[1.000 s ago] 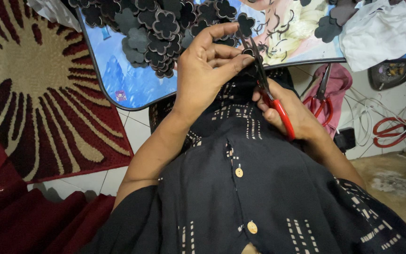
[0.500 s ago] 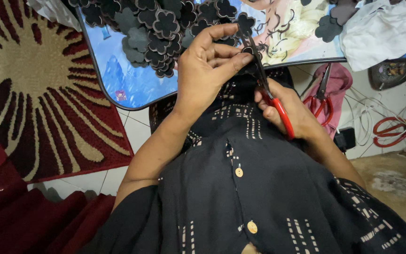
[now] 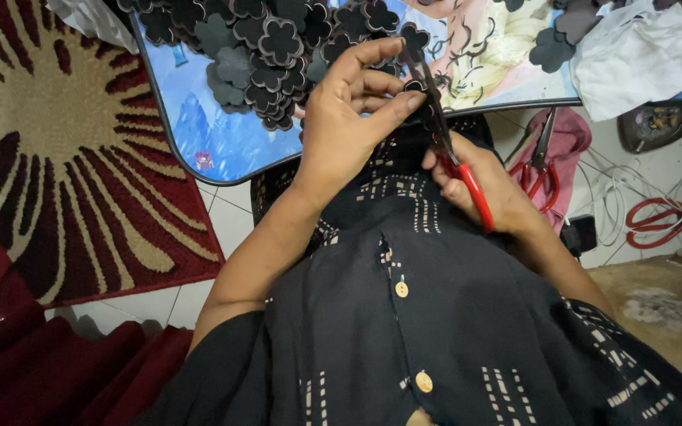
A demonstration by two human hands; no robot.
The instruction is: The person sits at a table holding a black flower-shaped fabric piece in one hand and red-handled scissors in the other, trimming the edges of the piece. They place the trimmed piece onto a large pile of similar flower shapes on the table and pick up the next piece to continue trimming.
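1. You are pinching a small dark flower-shaped piece (image 3: 414,85) between the thumb and fingers of your left hand (image 3: 349,126), fingers curled narrow around it, holding it up over your lap just at the near edge of the low table (image 3: 199,134).

2. You are gripping the red-handled scissors (image 3: 451,150) in your right hand (image 3: 487,193), closed around the handles, with the blades lying against the piece (whether the blades are parted or shut at the tip I cannot tell, since the dark piece and your fingers are covering them).

3. Judging by what is lying on the table, a good share of the cutting is looking done: a heap of cut flower shapes (image 3: 266,43) is piling up at the far left of the tabletop, each dark with a paler outline.

4. The piece in your hand is looking only partly trimmed, so I am judging it as the one in progress.

5. A white cloth (image 3: 633,55) is resting on the right of the table, and a second pair of red scissors (image 3: 537,170) is lying idle on the floor beside your right arm, with more red loops (image 3: 657,225) further right.
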